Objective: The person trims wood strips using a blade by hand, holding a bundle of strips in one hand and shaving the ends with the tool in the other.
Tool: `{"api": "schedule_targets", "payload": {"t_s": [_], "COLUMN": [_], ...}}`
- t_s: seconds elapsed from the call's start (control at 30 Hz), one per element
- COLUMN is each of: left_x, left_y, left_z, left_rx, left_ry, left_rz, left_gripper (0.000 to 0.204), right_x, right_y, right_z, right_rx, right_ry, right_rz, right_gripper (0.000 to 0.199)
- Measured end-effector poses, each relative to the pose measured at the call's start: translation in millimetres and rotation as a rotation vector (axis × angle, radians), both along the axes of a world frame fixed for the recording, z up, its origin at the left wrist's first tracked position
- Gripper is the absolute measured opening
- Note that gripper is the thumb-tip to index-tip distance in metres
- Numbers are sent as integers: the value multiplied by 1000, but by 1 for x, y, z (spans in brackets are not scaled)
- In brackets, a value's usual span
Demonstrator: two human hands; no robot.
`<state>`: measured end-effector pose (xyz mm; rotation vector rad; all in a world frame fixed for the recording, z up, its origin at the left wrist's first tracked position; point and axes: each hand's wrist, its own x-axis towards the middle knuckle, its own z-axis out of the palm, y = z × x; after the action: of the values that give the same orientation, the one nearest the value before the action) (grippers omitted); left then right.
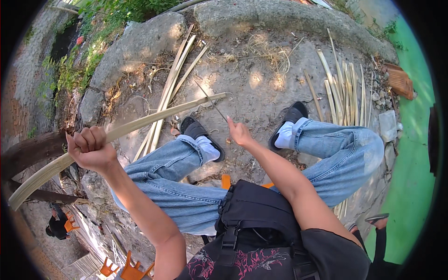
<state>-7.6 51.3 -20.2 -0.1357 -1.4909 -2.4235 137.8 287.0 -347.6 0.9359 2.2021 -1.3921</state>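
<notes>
My left hand (pixel 93 151) is closed in a fist around a long, pale bamboo strip (pixel 158 115). One end of the strip bends down at the far left, and the other reaches right, over the ground ahead of my feet. In my right hand (pixel 239 132) is a thin, dark-bladed knife (pixel 217 109), its handle hidden by my fingers. The blade crosses the strip close to its right end; whether it bites into it I cannot tell.
Loose strips (pixel 170 93) lie beyond my left foot, and more strips (pixel 343 93) spread at the right. A stone curb (pixel 289 16) borders the far side. Dark logs (pixel 35 151) stick in from the left. A brick (pixel 400 80) sits beside green ground; other people appear at the lower corners.
</notes>
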Motion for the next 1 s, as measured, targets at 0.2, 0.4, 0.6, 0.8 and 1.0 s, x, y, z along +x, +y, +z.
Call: {"api": "schedule_targets", "payload": {"t_s": [0.2, 0.4, 0.6, 0.8, 1.0], "left_x": [5, 4, -3, 2, -6], "left_y": [-22, -16, -22, -37, -31], "left_z": [-1, -4, -11, -9, -14], "left_rx": [-5, -39, -12, -30, -51], "left_ry": [38, 54, -6, -37, -1], "left_rz": [23, -36, 44, 187, 158], "left_gripper": [49, 48, 46, 44, 43], "right_x": [-1, 15, 30, 22, 24], "right_y": [2, 21, 35, 42, 38], "right_z": [14, -70, -101, -66, -79], "right_rx": [-99, 166, -31, 11, 120], "right_ry": [-26, -95, -64, -15, -66], "right_rz": [186, -125, -121, 158, -69], "right_gripper": [89, 87, 86, 85, 84]}}
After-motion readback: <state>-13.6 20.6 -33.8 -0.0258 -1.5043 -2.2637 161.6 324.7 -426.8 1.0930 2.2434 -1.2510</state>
